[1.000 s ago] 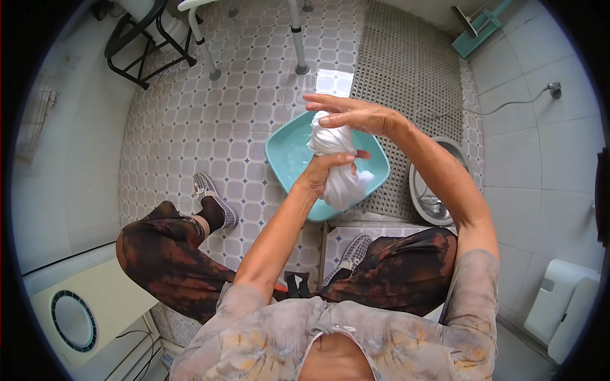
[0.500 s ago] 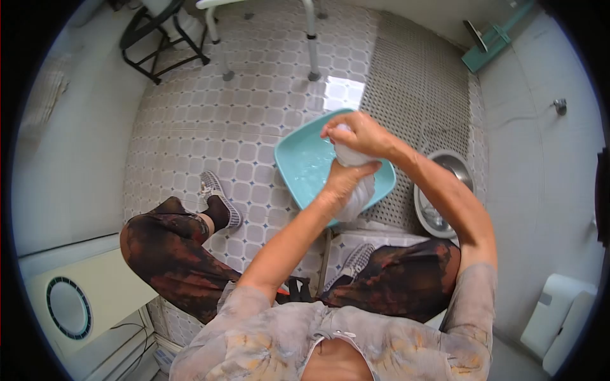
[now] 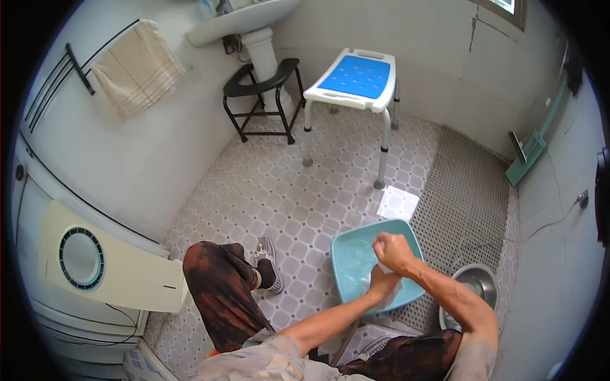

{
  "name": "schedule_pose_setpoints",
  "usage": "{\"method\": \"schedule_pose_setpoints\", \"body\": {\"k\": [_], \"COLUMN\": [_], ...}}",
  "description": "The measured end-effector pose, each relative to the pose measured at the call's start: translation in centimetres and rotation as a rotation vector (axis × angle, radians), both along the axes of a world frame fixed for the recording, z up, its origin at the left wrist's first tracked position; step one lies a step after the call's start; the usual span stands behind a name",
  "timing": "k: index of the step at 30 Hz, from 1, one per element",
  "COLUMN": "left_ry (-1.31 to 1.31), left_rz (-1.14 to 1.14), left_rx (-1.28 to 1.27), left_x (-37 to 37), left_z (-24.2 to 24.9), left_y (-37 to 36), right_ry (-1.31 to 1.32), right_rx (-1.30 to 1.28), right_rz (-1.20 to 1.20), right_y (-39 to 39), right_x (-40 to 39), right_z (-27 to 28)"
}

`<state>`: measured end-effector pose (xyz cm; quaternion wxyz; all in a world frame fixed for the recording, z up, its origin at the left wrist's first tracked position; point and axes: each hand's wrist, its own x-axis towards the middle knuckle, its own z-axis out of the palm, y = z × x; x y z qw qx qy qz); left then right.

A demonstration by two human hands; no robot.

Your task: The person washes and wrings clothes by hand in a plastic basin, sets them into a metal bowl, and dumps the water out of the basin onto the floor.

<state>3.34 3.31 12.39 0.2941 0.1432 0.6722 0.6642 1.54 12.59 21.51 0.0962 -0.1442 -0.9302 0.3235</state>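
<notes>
A teal plastic basin [image 3: 356, 244] sits on the tiled floor with water in it. Over its near right part both my hands squeeze a wet white cloth [image 3: 389, 291], twisted into a small bundle. My right hand [image 3: 394, 253] grips the top of the cloth with a closed fist. My left hand [image 3: 381, 287] clasps the cloth just below, fingers wrapped around it. Most of the cloth is hidden between the two hands.
A steel bowl [image 3: 473, 282] stands right of the basin on a perforated mat [image 3: 467, 190]. A white and blue shower stool [image 3: 353, 82], a black commode frame [image 3: 262, 95], a sink pedestal and a towel on a rail [image 3: 135, 66] lie farther off. A white appliance [image 3: 95, 263] stands at left.
The camera has tilted up, so more of the room shows and the hands sit low in view. The right hand went from open above the cloth to a closed fist on it.
</notes>
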Motion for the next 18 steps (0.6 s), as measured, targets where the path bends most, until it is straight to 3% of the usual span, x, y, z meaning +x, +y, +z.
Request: {"method": "schedule_pose_setpoints", "body": {"k": [1, 5, 8, 9, 12, 14, 16, 18], "left_ry": [-0.04, 0.227, 0.026, -0.006, -0.071, -0.141, -0.179, -0.179], "left_rz": [0.014, -0.007, 0.033, 0.096, 0.257, 0.388, 0.493, 0.538], "left_rx": [0.042, -0.133, 0.032, 0.193, 0.112, 0.232, 0.34, 0.388], "left_x": [0.2, 0.0, 0.0, -0.1, -2.5, -4.2, -5.4, -5.3], "left_z": [0.0, -1.4, -1.2, -0.1, 1.3, 1.3, 2.1, 3.1], "left_y": [-0.1, -0.2, -0.5, -0.7, -0.7, -0.4, -0.1, 0.2], "right_ry": [-0.016, -0.121, -0.093, 0.058, 0.26, -0.222, -0.512, -0.692], "right_rx": [0.012, 0.037, -0.085, -0.025, -0.642, -0.962, -1.405, -1.653], "right_rz": [-0.009, -0.105, -0.061, -0.021, -0.214, -0.198, -0.165, 0.036], "right_y": [-0.2, -1.6, -1.0, -0.6, 2.1, 4.9, 4.8, 2.5], "right_x": [0.2, 0.6, 0.2, 0.4, 1.0, 3.8, 7.0, 9.9], "right_z": [-0.2, 0.2, -0.5, -1.3, -3.8, -2.9, -4.5, -8.6]}}
